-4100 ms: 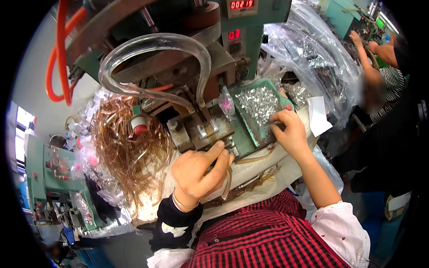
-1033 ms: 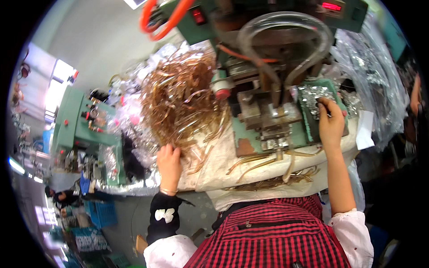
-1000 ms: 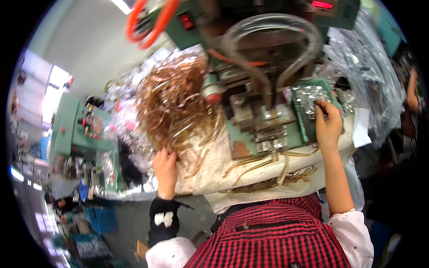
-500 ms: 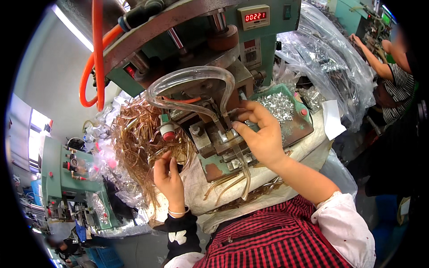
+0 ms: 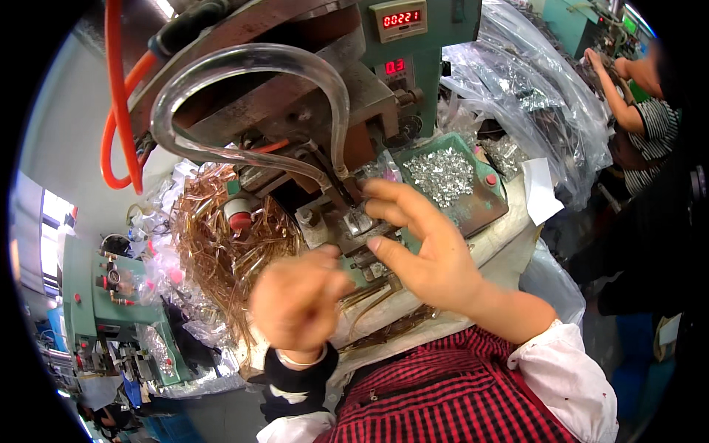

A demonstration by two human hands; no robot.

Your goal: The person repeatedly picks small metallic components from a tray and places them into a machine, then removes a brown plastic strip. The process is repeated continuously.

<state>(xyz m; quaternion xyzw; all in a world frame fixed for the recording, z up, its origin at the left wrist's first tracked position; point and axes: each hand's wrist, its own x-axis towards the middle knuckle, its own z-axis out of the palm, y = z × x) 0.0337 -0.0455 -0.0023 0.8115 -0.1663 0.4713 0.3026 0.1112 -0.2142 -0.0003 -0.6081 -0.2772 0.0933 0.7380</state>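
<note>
My right hand (image 5: 436,255) is at the small metal die (image 5: 360,221) of a bench press. Its thumb stands apart from the bent fingers, and I see nothing gripped between them. The fingertips are close beside the die, where a clear hose (image 5: 340,125) comes down. My left hand (image 5: 299,303) is lower left of the die, smeared by motion, so its fingers and anything in them cannot be made out. A clear brownish plastic strip (image 5: 375,306) shows below the die, partly hidden by my right hand.
Left of the die lies a heap of brownish strips (image 5: 203,236), beside a red push button (image 5: 239,220). A green tray (image 5: 467,151) holds small silvery metal pieces (image 5: 441,176). Orange air hoses (image 5: 116,96) hang at left. Another person (image 5: 642,118) works at far right.
My left hand has moved right and up toward the die. My right thumb and fingers have spread from their pinch at the die. A second red display on the press is now lit.
</note>
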